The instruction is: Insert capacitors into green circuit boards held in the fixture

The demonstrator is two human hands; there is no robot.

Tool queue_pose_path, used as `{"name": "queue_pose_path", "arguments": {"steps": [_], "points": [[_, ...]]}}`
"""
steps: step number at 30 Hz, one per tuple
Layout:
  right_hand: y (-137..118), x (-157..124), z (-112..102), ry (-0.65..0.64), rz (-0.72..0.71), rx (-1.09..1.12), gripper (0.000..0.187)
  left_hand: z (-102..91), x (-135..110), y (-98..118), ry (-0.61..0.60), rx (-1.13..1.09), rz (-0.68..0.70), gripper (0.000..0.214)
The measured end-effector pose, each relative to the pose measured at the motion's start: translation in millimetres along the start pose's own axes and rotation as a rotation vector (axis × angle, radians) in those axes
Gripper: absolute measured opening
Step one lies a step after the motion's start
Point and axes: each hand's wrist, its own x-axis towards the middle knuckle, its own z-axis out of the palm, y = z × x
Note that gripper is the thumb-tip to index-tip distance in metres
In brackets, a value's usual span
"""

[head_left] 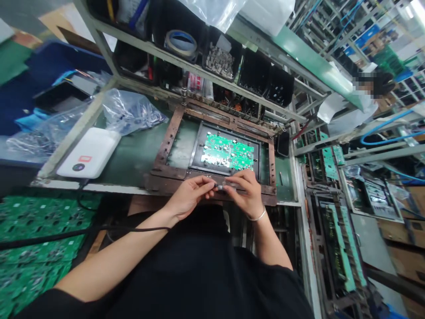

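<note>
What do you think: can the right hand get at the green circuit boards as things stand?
Probably yes: the right hand is at the near side of the green circuit boards, whose tops lie mostly uncovered, though it's pinching a small part.

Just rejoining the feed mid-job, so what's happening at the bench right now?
A person's left hand and right hand meet at the fingertips, pinching a small part between them; it is too small to identify. They are at the near edge of a brown frame. Beyond the fingers, green circuit boards lie in the framed area, with neither hand on them. A white device with a cable rests on the bench to the left.
</note>
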Motion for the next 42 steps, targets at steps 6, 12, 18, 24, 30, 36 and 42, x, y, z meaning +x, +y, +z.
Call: {"name": "queue_pose_path", "arguments": {"steps": [6, 12, 18, 24, 30, 36, 42], "points": [[-17, 3, 13, -0.038, -0.070, -0.018, 0.008, 0.8, 3, -3, -0.003, 0.008, -0.006, 0.029], [5, 11, -1, -0.173, -0.069, 0.075, 0.009, -1.0, 5, -3, -0.001, 0.029, -0.019, 0.032], [109, 30, -15, -0.037, 0.151, -0.403, 0.015, -2.2, 0, 1, 0.000, -0.012, -0.034, 0.034], [156, 32, -5, -0.101, 0.125, -0.563, 0.014, -7.1, -3, 3, 0.031, -0.025, -0.025, 0.032], [155, 32, -3, -0.119, 0.107, -0.589, 0.015, -9.3, -4, 4, 0.038, -0.022, -0.028, 0.033], [153, 34, -3, -0.148, 0.080, -0.594, 0.014, -9.6, -6, 5, 0.049, -0.029, -0.033, 0.035], [155, 34, -3, -0.144, 0.058, -0.560, 0.012, -9.0, -6, 6, 0.058, -0.031, -0.030, 0.035]]}}
